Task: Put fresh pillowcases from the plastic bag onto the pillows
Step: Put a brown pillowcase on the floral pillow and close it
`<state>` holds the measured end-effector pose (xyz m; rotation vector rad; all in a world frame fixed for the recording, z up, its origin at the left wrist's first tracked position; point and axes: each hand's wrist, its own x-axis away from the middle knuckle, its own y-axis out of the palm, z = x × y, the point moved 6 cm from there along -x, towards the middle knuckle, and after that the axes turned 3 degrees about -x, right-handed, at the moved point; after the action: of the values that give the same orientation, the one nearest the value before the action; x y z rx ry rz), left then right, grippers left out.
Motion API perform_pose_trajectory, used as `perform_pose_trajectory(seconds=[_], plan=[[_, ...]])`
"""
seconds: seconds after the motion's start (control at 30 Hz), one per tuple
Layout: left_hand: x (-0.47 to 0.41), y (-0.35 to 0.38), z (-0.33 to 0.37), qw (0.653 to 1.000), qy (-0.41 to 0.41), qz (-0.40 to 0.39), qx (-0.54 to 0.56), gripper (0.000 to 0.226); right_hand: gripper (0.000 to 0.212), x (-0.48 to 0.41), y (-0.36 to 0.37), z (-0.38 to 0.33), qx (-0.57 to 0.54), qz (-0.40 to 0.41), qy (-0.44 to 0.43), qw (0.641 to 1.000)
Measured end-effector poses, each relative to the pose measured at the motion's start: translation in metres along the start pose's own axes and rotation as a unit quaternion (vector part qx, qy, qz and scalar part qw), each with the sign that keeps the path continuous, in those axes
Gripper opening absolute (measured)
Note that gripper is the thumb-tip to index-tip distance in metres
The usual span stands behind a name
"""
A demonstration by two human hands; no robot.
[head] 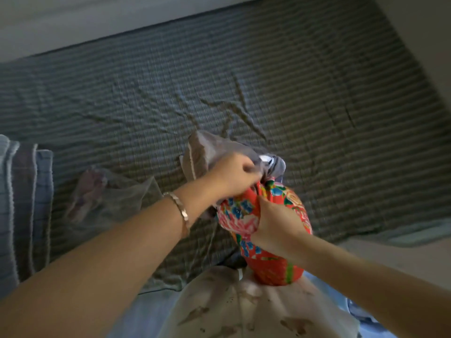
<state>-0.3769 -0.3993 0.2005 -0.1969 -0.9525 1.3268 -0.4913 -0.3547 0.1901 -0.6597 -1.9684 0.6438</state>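
Update from my remote seat: the left grip (235, 173) is curled tight on a bunch of grey pillowcase (207, 152), right at the top end of the red floral pillow (275, 267). The grey cloth sits bunched against that end, so I can't tell how far it's over the pillow, if at all. Meanwhile the right grip (278, 223) is clamped round the pillow's upper part, fingers wrapped over the print, holding it roughly upright above the bed (317, 93). Left of the pillow, a bit apart from it, the plastic bag (114, 198) lies on the striped grey sheet with something purplish inside, too blurry for me to call. Further left of the pillow, at the edge of view, there's a folded blue checked cloth (26, 203). There's a bracelet (181, 211) on the left wrist. Just below the pillow, touching its bottom end, is a pale stained cloth thing (244, 311); can't say for sure what it is.
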Motion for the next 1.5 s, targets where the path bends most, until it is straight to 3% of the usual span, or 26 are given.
perform_pose_trajectory(seconds=[0.07, 0.13, 0.27, 0.37, 0.47, 0.53, 0.6, 0.67, 0.73, 0.8, 0.9, 0.97, 1.03, 1.07, 1.2, 1.23, 1.3, 1.33, 1.4, 1.43, 1.5], plan=[[0.007, 0.017, -0.001, 0.998, 0.021, -0.044, -0.045, 0.019, 0.068, 0.0, 0.0, 0.002, -0.051, 0.026, 0.01, 0.998], [0.011, 0.021, -0.007, 0.999, 0.01, -0.033, 0.0, 0.018, 0.066, -0.003, -0.003, 0.013, -0.142, 0.061, 0.05, 0.987], [0.035, 0.04, -0.006, 0.994, 0.063, -0.053, 0.073, 0.023, 0.095, -0.013, -0.001, 0.026, -0.188, 0.042, 0.013, 0.981], [0.052, 0.048, -0.013, 0.987, 0.1, -0.081, 0.092, 0.031, 0.066, -0.025, -0.002, 0.034, -0.184, 0.023, 0.016, 0.983], [0.047, 0.037, -0.042, 0.995, 0.09, 0.0, -0.044, 0.018, 0.038, -0.033, -0.014, 0.038, -0.28, 0.037, 0.074, 0.957], [0.038, 0.021, -0.072, 0.976, 0.003, 0.074, -0.204, 0.018, 0.036, -0.038, -0.024, 0.033, -0.323, 0.058, 0.072, 0.942], [0.027, 0.006, -0.094, 0.957, -0.079, 0.111, -0.258, 0.026, 0.037, -0.042, -0.041, 0.027, -0.332, 0.1, 0.059, 0.936], [0.015, -0.003, -0.097, 0.973, -0.105, 0.124, -0.165, 0.032, 0.037, -0.046, -0.066, 0.02, -0.319, 0.153, 0.043, 0.934], [0.003, -0.005, -0.084, 0.989, -0.081, 0.114, -0.054, 0.033, 0.037, -0.046, -0.095, 0.013, -0.292, 0.211, 0.02, 0.932], [0.001, -0.009, -0.069, 0.993, -0.037, 0.113, -0.011, 0.031, 0.038, -0.042, -0.122, 0.0, -0.267, 0.253, -0.03, 0.93], [0.004, -0.022, -0.061, 0.985, 0.026, 0.147, 0.085, 0.017, 0.043, -0.033, -0.144, -0.019, -0.208, 0.275, -0.086, 0.935], [0.001, -0.019, -0.067, 0.983, 0.048, 0.139, 0.109, 0.021, 0.044, -0.039, -0.134, -0.025, -0.176, 0.275, -0.091, 0.941], [-0.007, 0.005, -0.092, 0.997, 0.015, 0.071, 0.008, 0.019, 0.046, -0.057, -0.096, -0.016, -0.188, 0.25, -0.053, 0.948], [-0.011, 0.022, -0.112, 0.997, -0.024, 0.03, -0.072, 0.028, 0.05, -0.071, -0.07, -0.007, -0.189, 0.217, -0.031, 0.957], [-0.026, 0.085, -0.174, 0.969, -0.113, -0.082, -0.205, 0.037, 0.04, -0.128, 0.042, 0.045, -0.044, 0.013, 0.036, 0.998], [-0.027, 0.09, -0.176, 0.96, -0.118, -0.087, -0.24, 0.037, 0.038, -0.133, 0.058, 0.052, 0.01, -0.039, 0.034, 0.999], [-0.044, 0.092, -0.174, 0.961, -0.098, -0.011, -0.257, 0.039, 0.034, -0.147, 0.073, 0.064, 0.109, -0.077, 0.012, 0.991], [-0.054, 0.091, -0.173, 0.968, -0.077, 0.043, -0.237, 0.044, 0.029, -0.154, 0.07, 0.064, 0.146, -0.035, -0.031, 0.988], [-0.068, 0.091, -0.166, 0.979, -0.025, 0.106, -0.175, 0.052, 0.025, -0.163, 0.049, 0.058, 0.146, 0.121, -0.15, 0.97], [-0.071, 0.091, -0.161, 0.982, 0.006, 0.119, -0.144, 0.045, 0.024, -0.164, 0.039, 0.059, 0.129, 0.18, -0.212, 0.952], [-0.071, 0.096, -0.157, 0.984, 0.056, 0.102, -0.134, 0.014, 0.021, -0.172, 0.027, 0.074, 0.13, 0.204, -0.293, 0.925]])
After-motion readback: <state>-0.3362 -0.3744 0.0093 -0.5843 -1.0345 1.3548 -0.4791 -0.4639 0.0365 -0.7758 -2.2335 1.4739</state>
